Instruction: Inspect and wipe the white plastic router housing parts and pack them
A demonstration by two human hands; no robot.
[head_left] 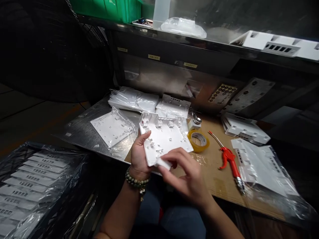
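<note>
Head view: left hand (140, 156) holds the white panel (165, 137) by its left side, thumb on the clip-studded inner face, palm beneath. Right hand (186, 174) has a narrow pinch on a small white pad (163, 163), material unclear, at the panel's near edge; looks like contact. Panel is off the surface, tilted face-up over the front edge of the tabletop (83, 132), directly between my hands.

My read: step in hand is wiping or rubbing that near edge. Next stroke calls for a firm left grip and light pressure around the clips.

Second panel (112, 127) lies near the tabletop's left front edge, bagged stack (133, 99) along the back edge. Tape roll (191, 143) just right of the panel; red air gun (231, 162) further toward the right edge.
</note>
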